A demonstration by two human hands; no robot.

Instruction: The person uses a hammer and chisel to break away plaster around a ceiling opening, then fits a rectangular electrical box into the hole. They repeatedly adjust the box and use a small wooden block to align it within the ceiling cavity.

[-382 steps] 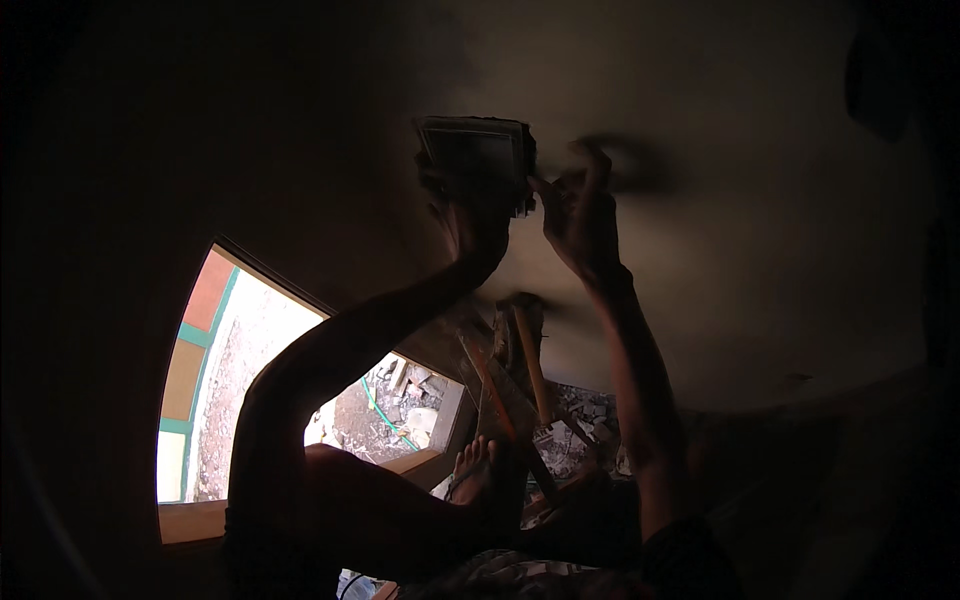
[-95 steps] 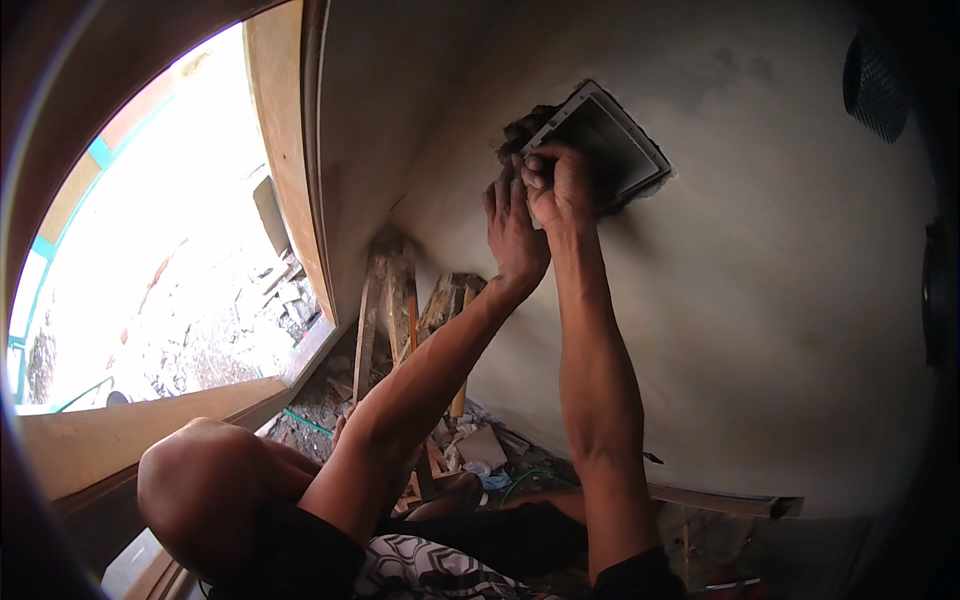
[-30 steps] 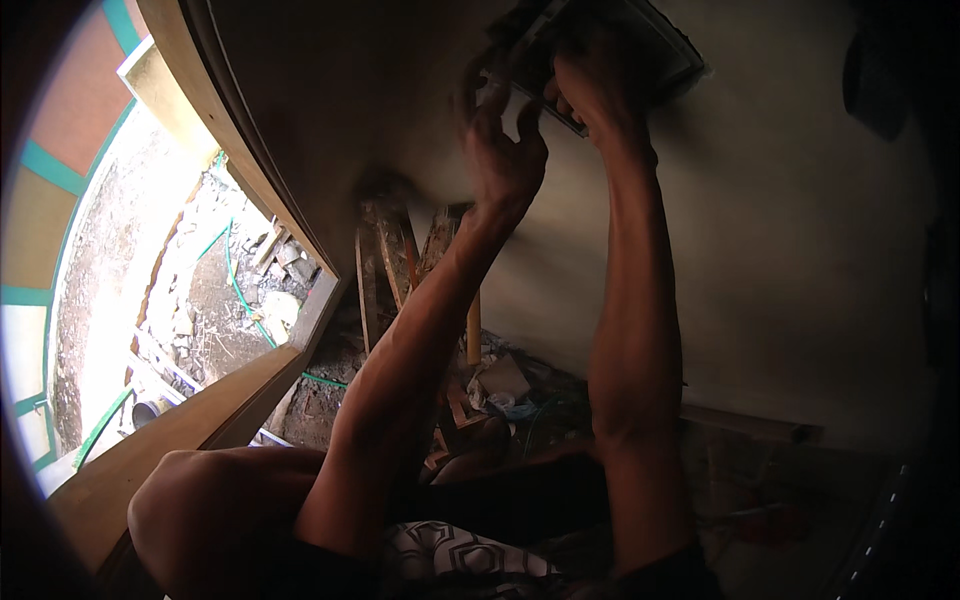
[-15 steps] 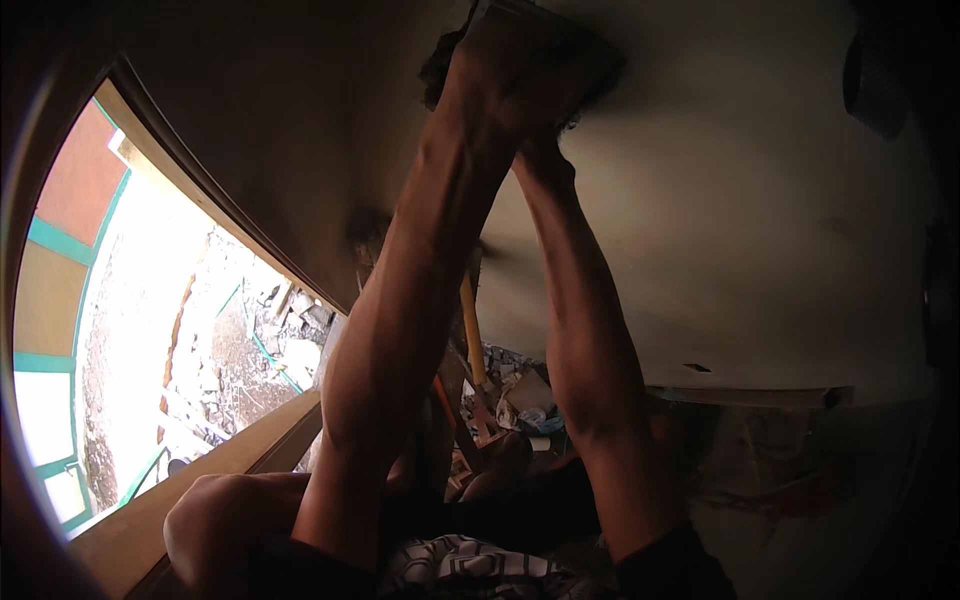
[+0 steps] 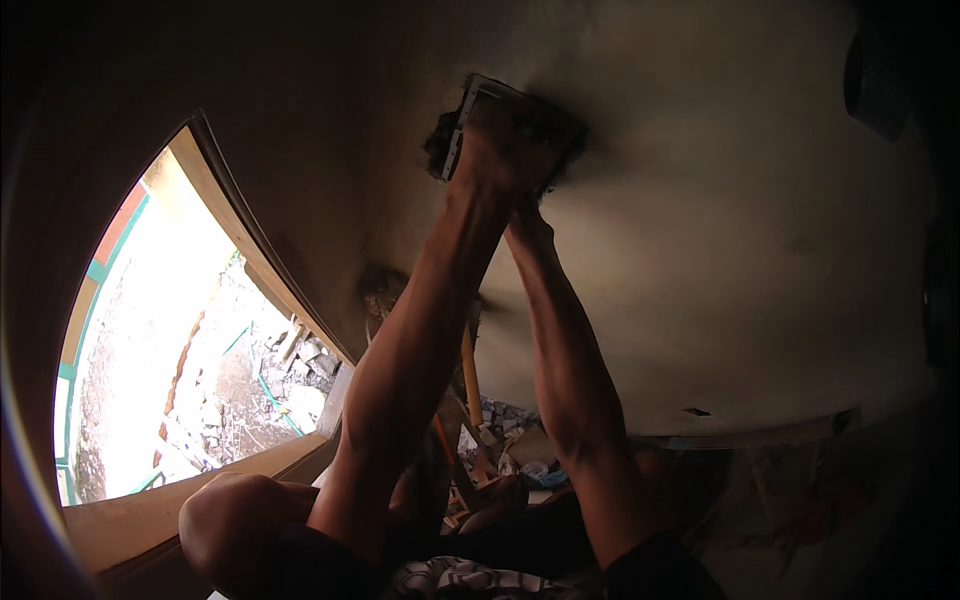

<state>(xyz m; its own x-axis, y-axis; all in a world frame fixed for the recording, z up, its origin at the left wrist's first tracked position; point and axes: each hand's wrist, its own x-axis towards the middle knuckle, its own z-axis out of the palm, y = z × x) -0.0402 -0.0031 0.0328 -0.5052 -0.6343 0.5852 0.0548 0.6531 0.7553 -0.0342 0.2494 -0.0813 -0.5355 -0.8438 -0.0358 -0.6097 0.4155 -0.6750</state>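
One metal-framed panel point(image 5: 470, 125) against wall point(image 5: 720, 230), two hands, left hand point(image 5: 495, 150), right hand point(image 5: 540, 165), both grips closed on it

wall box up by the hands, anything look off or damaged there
Yes. The metal box sits tilted in a rough, dark hole with ragged edges in the plaster wall, not flush. Both hands, left and right, press on it. Rubble lies below.

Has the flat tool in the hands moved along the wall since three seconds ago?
Cannot tell: the camera itself swung, and the tool sits on bare wall without marks.
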